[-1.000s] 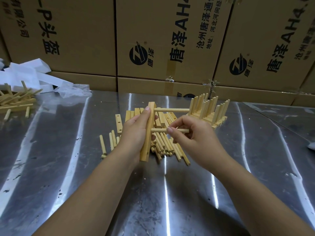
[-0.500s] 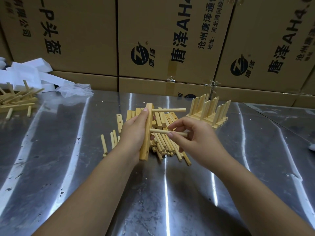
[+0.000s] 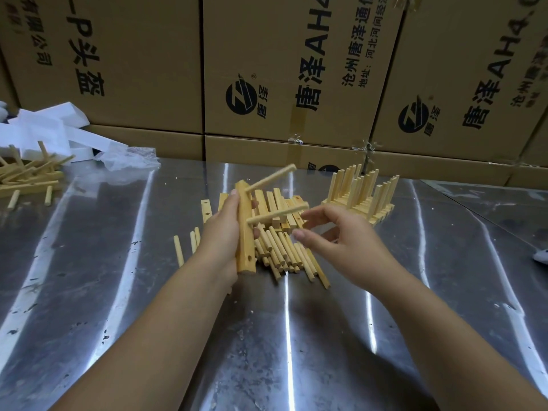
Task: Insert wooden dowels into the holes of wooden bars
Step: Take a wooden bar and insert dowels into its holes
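While the pale square wooden bar (image 3: 243, 206) stands near-upright, gripped by the left hand (image 3: 221, 238), its lowest hole (image 3: 250, 258) empty, loose round wooden dowels (image 3: 281, 250) lie pointing toward the person just beneath the nearer right hand (image 3: 341, 235), fingers spread, empty.

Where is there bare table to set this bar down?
Biggest bare patch: the near side of the table, between the forearms, in front of the loose dowels. Also between the far-left wood pile and those dowels, and right of the finished stack. Crowded at centre: dowels, blank bars and stack sit close together beyond the left hand.
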